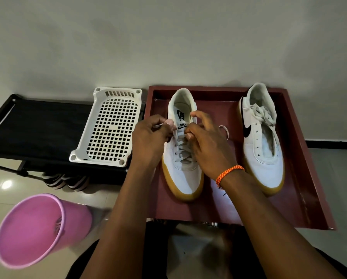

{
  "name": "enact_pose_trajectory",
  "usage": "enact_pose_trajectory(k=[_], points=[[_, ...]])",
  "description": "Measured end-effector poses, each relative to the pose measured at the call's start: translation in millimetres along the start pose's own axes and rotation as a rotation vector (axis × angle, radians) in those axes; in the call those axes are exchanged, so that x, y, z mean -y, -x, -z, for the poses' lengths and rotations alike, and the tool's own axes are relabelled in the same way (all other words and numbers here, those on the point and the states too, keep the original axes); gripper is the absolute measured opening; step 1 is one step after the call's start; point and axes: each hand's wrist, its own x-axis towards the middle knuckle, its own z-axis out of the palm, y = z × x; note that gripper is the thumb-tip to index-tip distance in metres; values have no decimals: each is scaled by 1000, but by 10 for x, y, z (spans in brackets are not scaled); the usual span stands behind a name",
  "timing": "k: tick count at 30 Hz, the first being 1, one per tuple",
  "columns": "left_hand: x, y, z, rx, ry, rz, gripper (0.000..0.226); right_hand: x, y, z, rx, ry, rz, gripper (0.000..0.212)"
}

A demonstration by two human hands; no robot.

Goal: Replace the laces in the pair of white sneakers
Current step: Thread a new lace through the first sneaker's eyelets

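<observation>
1. The left sneaker (181, 156) sits in the red tray (301, 178).
2. Left hand (148, 137) pinches the lace (183, 147) end; right hand (208, 146) pinches it near the top eyelets.
3. Soft, limp lace: best gripped at its tip.

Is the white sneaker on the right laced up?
No. The right white sneaker has empty eyelets, with its loose lace bunched near the collar.

two sneakers (263, 137) in tray (301, 178) (basket (108, 127) left).
</observation>
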Motion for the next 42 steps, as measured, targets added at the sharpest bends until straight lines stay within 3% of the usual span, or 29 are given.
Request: enact_pose_trajectory(k=[7,9,11,13,15,17,21,28,35,37,39,41,42], points=[[-164,25,77,-27,607,133,19,1,-3,5,-1,22,-4,12],[-156,-2,94,-60,674,145,15,8,-5,4,-2,17,-4,12],[-94,-47,103,-137,503,165,5,5,-7,5,-8,-1,-3,11],[39,-92,100,-149,11,78,14,-3,-10,0,-16,-27,-2,10],[138,-56,57,-17,-436,1,25,-10,-18,-11,-14,-49,1,6],[171,-10,-12,64,-553,-26,28,-11,-26,-17,-3,-50,-5,5],[159,-60,-11,32,-366,-38,24,-3,-24,4,8,-18,-19,5],[-96,-26,74,9,367,177,21,22,-18,31,21,-1,-42,11],[-195,-21,163,-29,729,253,13,23,-20,27,24,11,-46,11],[-179,-40,162,-88,624,242,8,31,-16,32,25,0,-49,11],[-76,-78,160,-133,166,129,11,35,-13,41,26,-18,-57,12],[34,-65,121,-19,-385,-6,26,28,-8,40,28,-21,-53,17],[73,-36,82,56,-542,-29,30,24,-7,37,31,-27,-46,19]])
